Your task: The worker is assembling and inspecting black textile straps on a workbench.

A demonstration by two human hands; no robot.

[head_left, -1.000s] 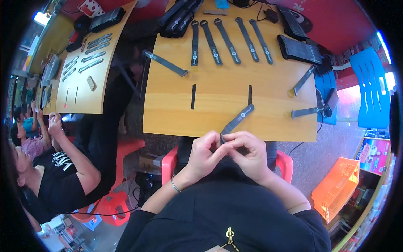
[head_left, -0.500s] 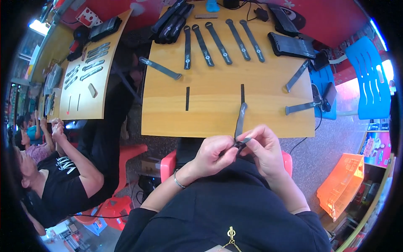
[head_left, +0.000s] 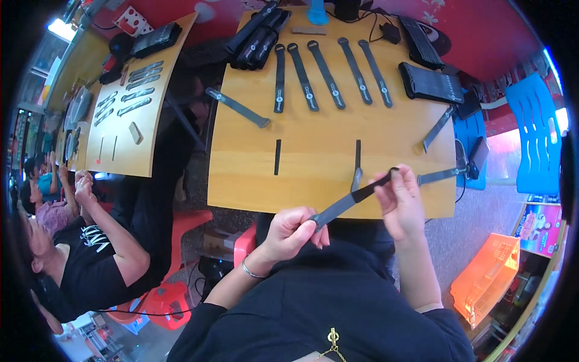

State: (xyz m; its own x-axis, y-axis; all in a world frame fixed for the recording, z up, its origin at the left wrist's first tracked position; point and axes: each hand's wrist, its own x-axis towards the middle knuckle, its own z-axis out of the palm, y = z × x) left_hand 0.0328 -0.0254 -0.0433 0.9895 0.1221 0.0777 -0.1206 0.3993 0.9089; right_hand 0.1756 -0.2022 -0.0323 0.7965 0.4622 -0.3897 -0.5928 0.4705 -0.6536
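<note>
A dark grey strap (head_left: 338,210) with a blacker end section is stretched slantwise between my hands, over the table's near edge. My left hand (head_left: 294,230), lower and to the left, is closed on one end. The black end is pinched by the fingertips of my right hand (head_left: 400,202), farther up and to the right. Behind the strap a short grey piece (head_left: 357,179) shows below a black stripe (head_left: 358,152); whether it joins the held strap I cannot tell. Several similar straps (head_left: 325,75) with slotted ends lie in a row farther back.
On the table (head_left: 313,133) are a single strap (head_left: 238,108) at left, two at right, a second black stripe (head_left: 278,157), a pile of bundled straps (head_left: 259,39) and a black pack (head_left: 431,83). A person (head_left: 99,253) sits left; an orange basket (head_left: 485,280) stands right.
My hands were close together, fingering the strap. Now they are apart, the right up and to the right, the left slightly lower, with the strap drawn out between them. The table appears lower in view.
</note>
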